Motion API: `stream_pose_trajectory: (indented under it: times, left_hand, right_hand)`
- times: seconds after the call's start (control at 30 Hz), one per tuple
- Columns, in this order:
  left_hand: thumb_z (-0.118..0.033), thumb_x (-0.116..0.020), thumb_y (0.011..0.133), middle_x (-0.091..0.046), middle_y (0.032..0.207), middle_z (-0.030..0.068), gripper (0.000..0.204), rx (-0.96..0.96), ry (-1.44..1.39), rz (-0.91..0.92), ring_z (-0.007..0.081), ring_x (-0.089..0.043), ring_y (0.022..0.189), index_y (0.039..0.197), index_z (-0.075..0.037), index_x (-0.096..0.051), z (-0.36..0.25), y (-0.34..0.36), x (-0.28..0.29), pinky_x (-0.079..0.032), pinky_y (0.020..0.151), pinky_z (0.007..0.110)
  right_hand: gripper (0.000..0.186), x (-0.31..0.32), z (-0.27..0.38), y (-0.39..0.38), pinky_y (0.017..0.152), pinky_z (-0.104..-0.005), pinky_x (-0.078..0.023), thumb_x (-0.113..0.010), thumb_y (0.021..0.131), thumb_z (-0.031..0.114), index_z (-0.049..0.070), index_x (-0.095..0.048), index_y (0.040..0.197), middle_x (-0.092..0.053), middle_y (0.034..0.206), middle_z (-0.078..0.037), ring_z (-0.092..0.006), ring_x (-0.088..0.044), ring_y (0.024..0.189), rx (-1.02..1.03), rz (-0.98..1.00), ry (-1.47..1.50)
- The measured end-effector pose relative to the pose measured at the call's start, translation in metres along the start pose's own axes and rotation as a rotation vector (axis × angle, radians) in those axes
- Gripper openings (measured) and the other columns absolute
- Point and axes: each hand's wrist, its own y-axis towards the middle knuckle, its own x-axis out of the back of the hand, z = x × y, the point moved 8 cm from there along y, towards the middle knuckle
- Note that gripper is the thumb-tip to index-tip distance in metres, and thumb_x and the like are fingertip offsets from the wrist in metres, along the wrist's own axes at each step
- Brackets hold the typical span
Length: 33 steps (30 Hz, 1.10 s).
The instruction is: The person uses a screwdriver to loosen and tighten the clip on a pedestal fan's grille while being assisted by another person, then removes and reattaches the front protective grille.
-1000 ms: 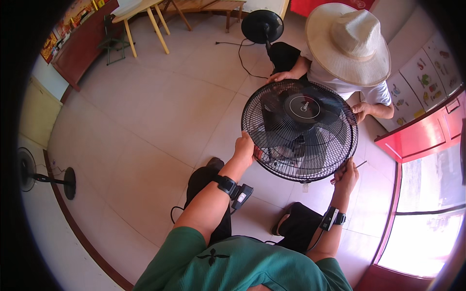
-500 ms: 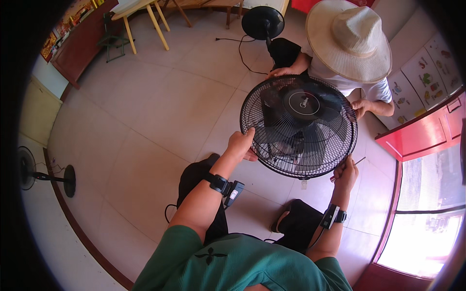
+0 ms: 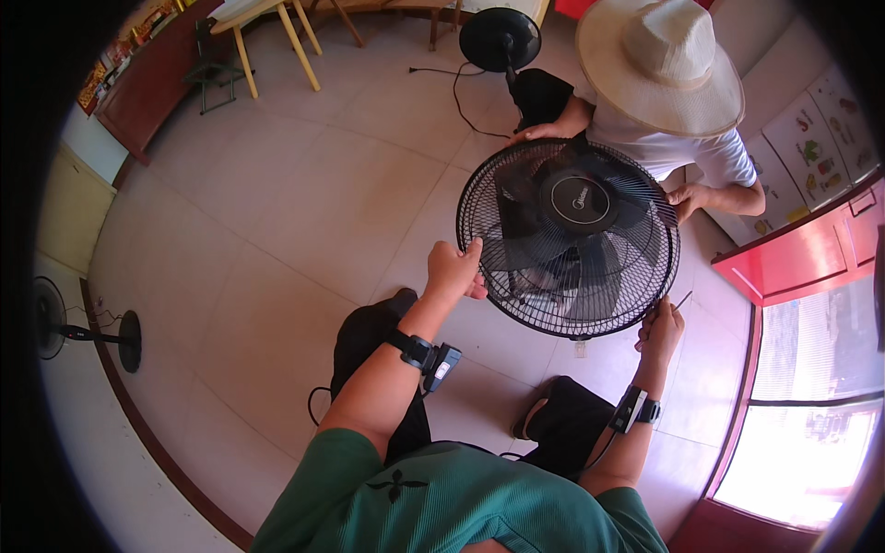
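Note:
A large round fan head with a black wire guard and dark blades is held up between me and another person. My left hand is closed on the left rim of the guard, the thumb on top. At the lower right rim, my right hand is closed around a thin dark rod, whose tip sticks out past the fingers; its handle end is hidden. That hand lies against or just beside the guard. Across from me, the other person's hands hold the far left and right of the rim.
The person opposite wears a wide pale hat. Behind them stands a black round base with a cord on the tiled floor. A small fan is at the far left, a wooden-legged table at the back. A red-framed door borders the right.
The fan head has turned slightly counterclockwise. The rod in my right hand points more steeply upward. The other person's hat has shifted a little away, and their elbow on the right has moved outward.

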Motion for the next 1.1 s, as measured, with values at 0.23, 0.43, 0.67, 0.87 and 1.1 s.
stream_pose_trajectory:
  times: [0.23, 0.43, 0.67, 0.87, 1.1]
  left_hand:
    - [-0.034, -0.06, 0.09, -0.058, 0.057, 0.0135, 0.042, -0.086, 0.385, -0.034, 0.0232, -0.059, 0.04, 0.073, 0.002, -0.048, -0.01, -0.01, -0.005, -0.05, 0.04, 0.032]
    - [-0.03, -0.056, 0.094, -0.058, 0.06, 0.0098, 0.031, -0.327, 0.127, -0.01, 0.0194, -0.059, 0.043, 0.092, 0.001, -0.055, -0.02, -0.012, -0.003, -0.049, 0.04, 0.029]
    - [-0.034, -0.043, 0.101, -0.061, 0.103, 0.0191, 0.051, -0.763, -0.23, 0.55, 0.0253, -0.063, 0.095, 0.144, -0.009, -0.034, -0.12, -0.14, 0.012, -0.054, 0.072, 0.035]
    - [-0.051, -0.043, 0.096, -0.049, 0.13, 0.0273, 0.07, -1.106, -0.165, 1.056, 0.0333, -0.05, 0.121, 0.148, -0.008, -0.023, -0.178, -0.331, 0.012, -0.047, 0.09, 0.043]
    - [-0.045, -0.043, 0.096, -0.049, 0.128, 0.0288, 0.06, -1.136, -0.149, 1.37, 0.0344, -0.052, 0.118, 0.141, -0.007, -0.027, -0.176, -0.45, -0.023, -0.048, 0.09, 0.043]
  right_hand:
    - [0.035, 0.006, 0.0, 0.001, 0.029, -0.0222, -0.02, -0.049, 0.099, 0.033, 0.006, -0.049, 0.075, -0.038, 0.051, 0.003, -0.0057, -0.029, 0.034, 0.012, -0.034, -0.022]
    - [0.036, 0.004, -0.001, -0.002, 0.03, -0.0219, -0.02, -0.051, 0.098, 0.034, 0.006, -0.05, 0.077, -0.038, 0.053, 0.004, -0.0049, -0.029, 0.036, 0.015, -0.023, 0.049]
    - [0.027, 0.025, -0.021, 0.004, 0.034, -0.0216, -0.022, -0.053, 0.097, 0.027, 0.001, -0.055, 0.088, -0.04, 0.057, 0.004, -0.0051, -0.032, 0.041, -0.062, -0.076, 0.279]
    - [0.023, 0.05, -0.055, 0.002, 0.039, -0.0271, -0.018, -0.043, 0.098, 0.029, 0.017, -0.051, 0.081, -0.027, 0.054, 0.007, -0.0082, -0.022, 0.041, -0.3, 0.036, 0.594]
    - [0.02, 0.047, -0.054, -0.022, 0.039, -0.0267, -0.018, -0.043, 0.097, 0.024, 0.014, -0.049, 0.081, -0.03, 0.055, 0.006, -0.0081, -0.023, 0.042, -0.282, 0.086, 0.657]
